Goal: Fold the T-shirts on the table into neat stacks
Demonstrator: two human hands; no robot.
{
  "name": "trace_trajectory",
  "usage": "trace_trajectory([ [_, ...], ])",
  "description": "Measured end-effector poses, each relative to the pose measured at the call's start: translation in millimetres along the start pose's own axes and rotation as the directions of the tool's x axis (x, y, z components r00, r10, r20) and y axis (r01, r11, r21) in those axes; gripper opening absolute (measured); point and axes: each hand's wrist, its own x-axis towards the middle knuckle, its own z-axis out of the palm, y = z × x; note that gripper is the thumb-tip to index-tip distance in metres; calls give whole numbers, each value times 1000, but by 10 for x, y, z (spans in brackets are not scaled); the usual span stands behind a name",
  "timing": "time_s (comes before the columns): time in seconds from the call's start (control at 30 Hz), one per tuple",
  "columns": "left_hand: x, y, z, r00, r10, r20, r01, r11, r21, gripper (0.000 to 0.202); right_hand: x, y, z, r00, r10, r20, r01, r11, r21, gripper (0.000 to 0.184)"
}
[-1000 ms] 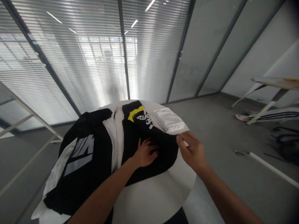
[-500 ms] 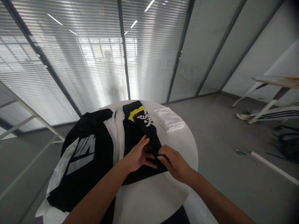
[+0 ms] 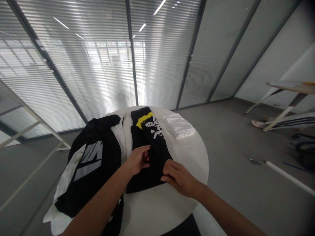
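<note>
Centrally, a black garment point(image 3: 157, 150) lies folded on the round white table point(image 3: 192, 157), long and narrow, its yellow-and-white print toward the far end. Lettering in the print is only partly readable: it runs over the folded right edge and is lost there. Number of layers underneath: not determinable.

Left hand point(image 3: 138, 160): above the middle of the black garment, fingers curled inward. Fingertips partly hidden by the hand itself; cannot tell whether any cloth is pinched. Right hand point(image 3: 177, 177): at the near right edge of the same garment, fingers bent and thumb close to them. It covers that stretch of edge, so contact or grasp cannot be confirmed.

Left of this, a black-and-white jacket point(image 3: 110, 144) with large grey lettering; the left forearm crosses its near part and hides it, and its white lower portion hangs past the table edge. Beyond the right hand, a folded white cloth point(image 3: 178, 126) near the table's right rim.

Periphery: pale frame point(image 3: 36, 117), cut off at left; white pole point(image 3: 290, 177) on the floor, running out at right; second table point(image 3: 295, 87), also cropped. Dark items below it too blurred to identify. Behind, blinds point(image 3: 98, 82) with reflections.
</note>
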Motion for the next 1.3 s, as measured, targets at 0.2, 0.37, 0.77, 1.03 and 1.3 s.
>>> trace_trajectory([
  [0.2,229,-79,-84,998,-37,-51,46,983,177,42,43,-40,45,997,-64,43,65,998,-25,22],
  [0.37,221,-72,-161,985,110,-131,-85,979,185,31,12,-47,21,997,-48,63,50,998,-36,19],
  [0.77,-76,-50,-382,912,297,-283,-228,941,251,24,52,-71,156,980,-3,197,11,999,-41,23],
  [1.03,-99,-26,-603,930,235,-282,-67,864,498,31,178,-122,154,934,51,354,-26,997,-76,27],
  [1.3,142,21,-583,939,212,-271,45,705,708,29,276,-139,286,918,20,396,8,998,-68,27],
])
